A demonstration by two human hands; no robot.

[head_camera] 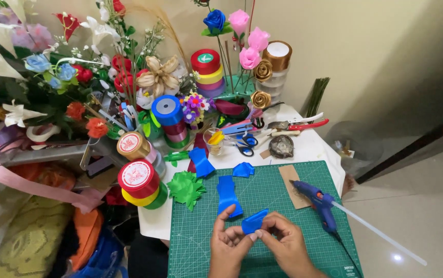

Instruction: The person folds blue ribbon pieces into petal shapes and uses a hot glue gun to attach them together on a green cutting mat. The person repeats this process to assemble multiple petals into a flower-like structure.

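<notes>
Both hands are bare: the left hand (227, 245) and the right hand (286, 246) show no gloves, rings or watch. The wrists and visible forearms carry no sleeves. The fingernails are short and unpainted.

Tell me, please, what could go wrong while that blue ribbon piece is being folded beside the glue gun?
The glue gun lies close to the right hand; its nozzle might burn a finger. The blue ribbon piece, pinched by both the right and the left hand, could slip and unfold.
</notes>
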